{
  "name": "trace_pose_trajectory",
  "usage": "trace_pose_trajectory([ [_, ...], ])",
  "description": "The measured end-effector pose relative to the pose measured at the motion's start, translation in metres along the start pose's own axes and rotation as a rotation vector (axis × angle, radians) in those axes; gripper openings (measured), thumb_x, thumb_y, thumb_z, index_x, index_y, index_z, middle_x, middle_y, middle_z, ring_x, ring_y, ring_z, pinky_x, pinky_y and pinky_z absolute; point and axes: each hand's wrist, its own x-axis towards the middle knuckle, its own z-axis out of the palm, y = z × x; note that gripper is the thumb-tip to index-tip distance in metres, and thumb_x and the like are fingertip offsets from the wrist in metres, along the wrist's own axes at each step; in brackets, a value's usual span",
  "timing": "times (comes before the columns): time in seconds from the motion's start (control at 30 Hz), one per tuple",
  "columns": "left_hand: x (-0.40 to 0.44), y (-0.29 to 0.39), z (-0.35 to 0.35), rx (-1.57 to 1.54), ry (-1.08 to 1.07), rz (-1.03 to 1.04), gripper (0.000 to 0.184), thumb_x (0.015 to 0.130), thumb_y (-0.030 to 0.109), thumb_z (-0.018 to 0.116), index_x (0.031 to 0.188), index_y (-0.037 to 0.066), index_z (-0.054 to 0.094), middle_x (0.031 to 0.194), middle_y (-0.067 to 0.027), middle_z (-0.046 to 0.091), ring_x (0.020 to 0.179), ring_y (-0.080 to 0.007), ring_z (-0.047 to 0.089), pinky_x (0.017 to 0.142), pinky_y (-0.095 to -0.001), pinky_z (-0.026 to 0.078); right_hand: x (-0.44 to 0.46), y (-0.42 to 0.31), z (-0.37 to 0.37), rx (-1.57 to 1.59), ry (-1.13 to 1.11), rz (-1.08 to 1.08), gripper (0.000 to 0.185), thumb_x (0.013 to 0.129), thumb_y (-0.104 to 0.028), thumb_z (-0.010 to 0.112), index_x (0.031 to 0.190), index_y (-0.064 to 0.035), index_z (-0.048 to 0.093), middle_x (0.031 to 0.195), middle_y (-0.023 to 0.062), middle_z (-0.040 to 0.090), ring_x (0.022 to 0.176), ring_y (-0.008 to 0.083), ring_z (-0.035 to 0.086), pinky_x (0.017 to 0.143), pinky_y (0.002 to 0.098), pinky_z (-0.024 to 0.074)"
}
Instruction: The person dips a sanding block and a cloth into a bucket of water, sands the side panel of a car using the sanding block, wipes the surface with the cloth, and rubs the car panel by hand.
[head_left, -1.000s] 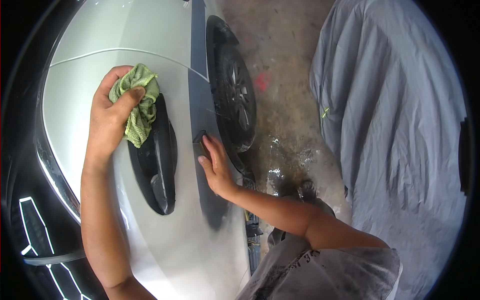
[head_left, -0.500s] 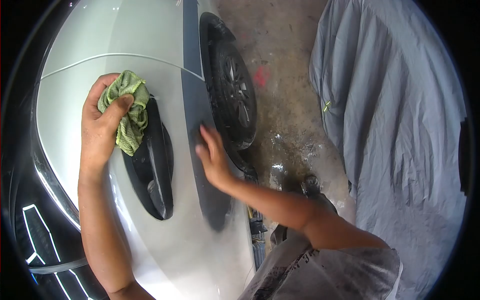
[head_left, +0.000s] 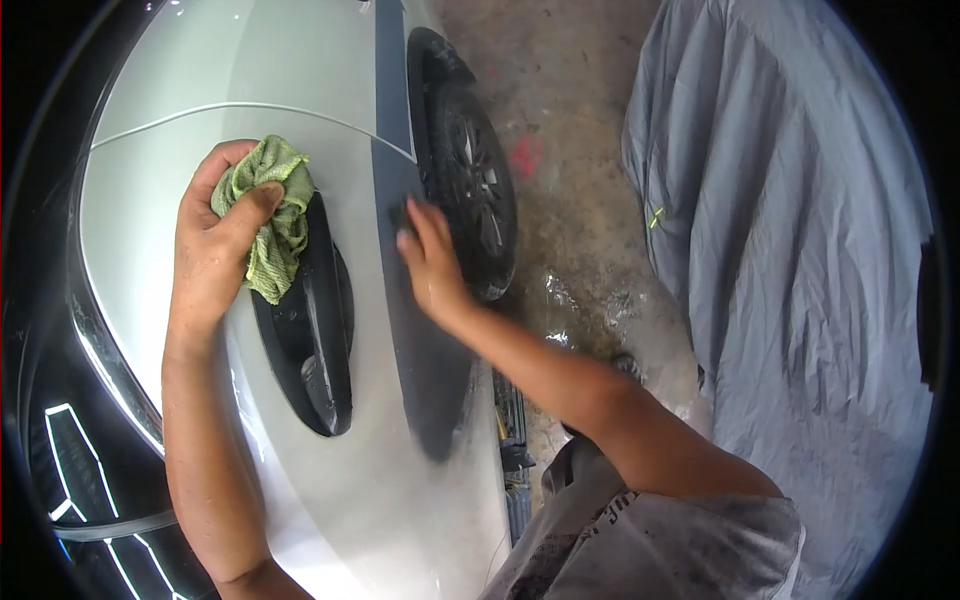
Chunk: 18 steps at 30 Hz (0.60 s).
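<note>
Left hand (head_left: 212, 240) clutches cloth (head_left: 278, 228) — bunched under thumb (head_left: 262, 197).

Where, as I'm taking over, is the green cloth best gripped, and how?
Probably pinch the loose lower end of the green cloth, from the picture's right: the left hand clasps its bunched top from the left, leaving that end uncovered.

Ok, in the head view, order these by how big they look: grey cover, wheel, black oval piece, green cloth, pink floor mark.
Grey cover
Wheel and black oval piece: too alike to rank
Green cloth
Pink floor mark
</note>
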Motion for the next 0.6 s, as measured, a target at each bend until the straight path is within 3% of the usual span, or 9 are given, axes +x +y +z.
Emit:
trace_pose_trajectory([
  [0.07,0.0,0.0,-0.001,-0.004,-0.02,-0.008,0.032,0.089,0.009,0.067,0.12,0.003,0.064,0.099,-0.0053,0.071,0.088,-0.013,0.067,0.084,-0.0278,0.054,0.075,0.008,0.0,0.051,0.054,-0.046,0.05,0.104,-0.019,0.056,0.15,-0.0001,0.047,0.154,0.025,0.041,0.143,0.0418,0.042,0.118,0.0415,0.0357],
  [0.17,0.002,-0.003,-0.001,0.002,-0.024,0.011,0.031,0.089,0.008,0.067,0.12,0.003,0.064,0.099,-0.005,0.071,0.087,-0.013,0.067,0.084,-0.028,0.055,0.071,0.004,-0.001,0.029,0.041,-0.062,0.049,0.104,-0.019,0.057,0.149,0.0,0.049,0.151,0.0243,0.044,0.141,0.0413,0.044,0.117,0.0417,0.0369],
  [0.27,0.002,-0.003,0.0,0.017,-0.011,0.006,0.031,0.089,0.008,0.067,0.119,0.004,0.064,0.099,-0.0048,0.07,0.088,-0.0129,0.066,0.084,-0.0276,0.054,-0.044,-0.013,-0.004,-0.007,-0.054,-0.061,0.055,0.103,-0.015,0.059,0.155,-0.006,0.044,0.157,0.026,0.038,0.147,0.0429,0.038,0.121,0.0456,0.0326],
  [0.3,0.0,-0.003,0.001,0.011,-0.013,-0.006,0.031,0.089,0.008,0.067,0.119,0.004,0.064,0.099,-0.0047,0.07,0.088,-0.0129,0.066,0.085,-0.0274,0.054,-0.073,-0.019,-0.004,0.112,-0.078,-0.052,0.055,0.103,-0.015,0.059,0.156,-0.0077,0.044,0.159,0.0251,0.037,0.148,0.0422,0.037,0.122,0.046,0.0317],
  [0.33,0.0,-0.001,0.001,0.006,-0.011,-0.01,0.031,0.089,0.009,0.067,0.119,0.004,0.064,0.099,-0.0047,0.07,0.088,-0.0129,0.066,0.085,-0.0272,0.054,-0.073,-0.015,-0.003,0.075,-0.077,-0.055,0.055,0.103,-0.015,0.059,0.156,-0.0073,0.044,0.159,0.0249,0.037,0.149,0.0418,0.036,0.122,0.0457,0.0311],
  [0.4,-0.001,-0.001,0.0,0.01,-0.012,-0.004,0.03,0.089,0.009,0.067,0.118,0.004,0.064,0.098,-0.0045,0.07,0.089,-0.0129,0.066,0.085,-0.0269,0.053,-0.058,-0.009,-0.004,-0.002,-0.078,-0.063,0.056,0.103,-0.015,0.059,0.156,-0.0064,0.042,0.16,0.0245,0.037,0.15,0.041,0.035,0.123,0.0452,0.0299],
  [0.53,0.0,0.001,0.0,0.042,-0.009,-0.008,0.028,0.089,0.009,0.067,0.116,0.004,0.064,0.098,-0.0043,0.069,0.089,-0.013,0.065,0.086,-0.0269,0.052,0.088,-0.015,-0.002,-0.025,0.033,-0.127,0.049,0.104,-0.017,0.056,0.148,0.0008,0.047,0.148,0.0198,0.049,0.138,0.0373,0.047,0.117,0.0399,0.0372],
  [0.6,-0.001,0.003,0.002,0.047,-0.008,-0.018,0.028,0.089,0.009,0.067,0.116,0.004,0.064,0.098,-0.0044,0.069,0.089,-0.0132,0.064,0.086,-0.0274,0.051,0.091,-0.016,-0.004,0.045,-0.008,-0.092,0.05,0.104,-0.017,0.057,0.15,0.0002,0.046,0.148,0.0219,0.049,0.14,0.0393,0.045,0.118,0.0407,0.0363],
])
